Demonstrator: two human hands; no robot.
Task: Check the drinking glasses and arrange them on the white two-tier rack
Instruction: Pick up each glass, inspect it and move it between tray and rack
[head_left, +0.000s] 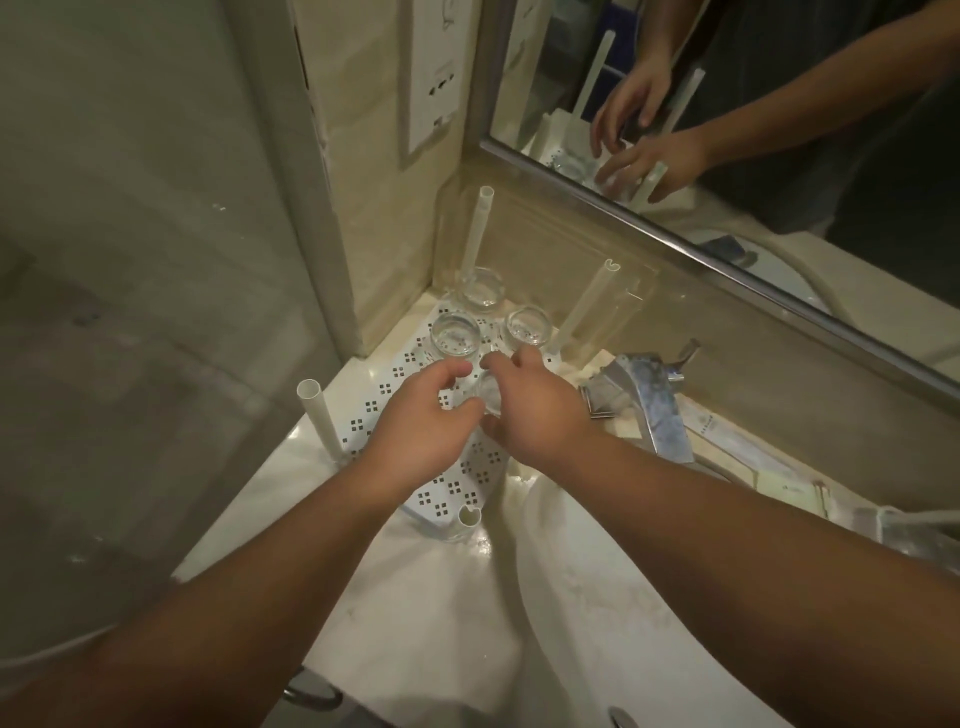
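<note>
A white perforated rack shelf (387, 402) with four upright white posts sits in the corner of the counter. Three clear drinking glasses stand at its far end: one at the back (480, 289), one on the left (454, 335) and one on the right (525, 326). My left hand (423, 421) and my right hand (535, 410) meet over the shelf's middle, both closed around a fourth clear glass (485, 392), which is mostly hidden between the fingers.
A chrome tap (649, 400) stands to the right of the rack, above a white basin (597, 597). A mirror (779, 156) runs along the back wall and reflects my hands. A glass partition (156, 260) closes the left side.
</note>
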